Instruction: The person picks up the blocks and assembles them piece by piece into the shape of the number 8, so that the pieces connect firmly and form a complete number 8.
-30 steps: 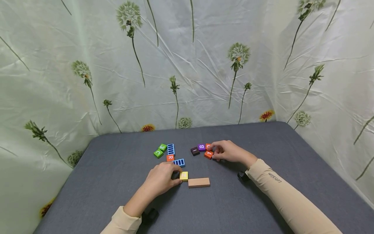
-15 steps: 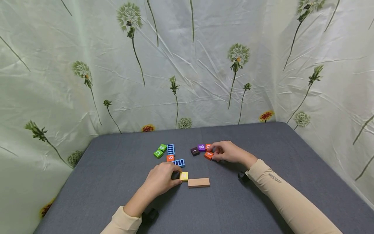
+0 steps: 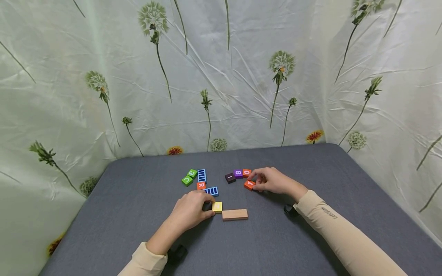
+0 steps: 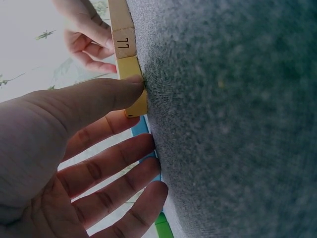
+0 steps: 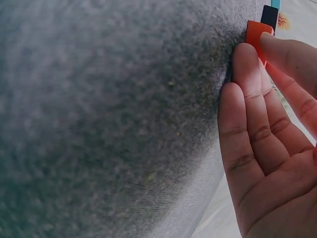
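Note:
On the grey table in the head view, my left hand [image 3: 191, 209] pinches a yellow square block [image 3: 217, 207] between thumb and index finger. Its other fingers are spread loosely beside it in the left wrist view. A plain wooden bar [image 3: 235, 214] lies end to end with the yellow block. Further right, my right hand [image 3: 272, 180] has thumb and fingertips on an orange tile [image 3: 249, 185] with a white character; in the right wrist view the thumb presses the side of an orange tile [image 5: 257, 35]. Just behind lies another orange tile [image 3: 246, 173], marked 0.
Left of that, a purple tile [image 3: 238, 174] marked 8 and a dark tile [image 3: 230, 178] stand in line. Two green tiles [image 3: 187, 181], a blue barred block [image 3: 202, 175], an orange R tile [image 3: 201, 186] and another blue block [image 3: 212, 191] form a bent chain.
My right hand has shifted slightly right and nearer, drawing the orange tile away from the one marked 0, which now shows more fully. My left hand stays on the yellow block.

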Available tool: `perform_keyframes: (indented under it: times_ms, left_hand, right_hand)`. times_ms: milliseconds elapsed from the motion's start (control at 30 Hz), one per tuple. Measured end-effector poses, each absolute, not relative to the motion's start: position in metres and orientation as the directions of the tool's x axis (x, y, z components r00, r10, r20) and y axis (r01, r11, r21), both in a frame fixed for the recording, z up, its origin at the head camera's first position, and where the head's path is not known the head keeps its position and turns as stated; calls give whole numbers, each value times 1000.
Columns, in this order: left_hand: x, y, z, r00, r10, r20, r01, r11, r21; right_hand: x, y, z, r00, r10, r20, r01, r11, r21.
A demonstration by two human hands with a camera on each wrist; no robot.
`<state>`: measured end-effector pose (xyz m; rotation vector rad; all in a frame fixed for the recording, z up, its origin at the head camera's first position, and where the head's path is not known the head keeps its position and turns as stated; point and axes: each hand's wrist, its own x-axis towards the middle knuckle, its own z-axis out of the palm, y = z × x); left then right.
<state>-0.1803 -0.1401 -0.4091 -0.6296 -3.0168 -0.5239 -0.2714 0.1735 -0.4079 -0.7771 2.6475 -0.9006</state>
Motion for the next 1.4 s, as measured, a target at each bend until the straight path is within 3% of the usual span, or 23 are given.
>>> perform_keyframes:
  times_ms: [1400]
  left_hand:
    - [-181,-140,-408,-922,379,75,383,868,317]
  right_hand:
    - [-260,180,-409,-828,-558,-51,-405,659,-634]
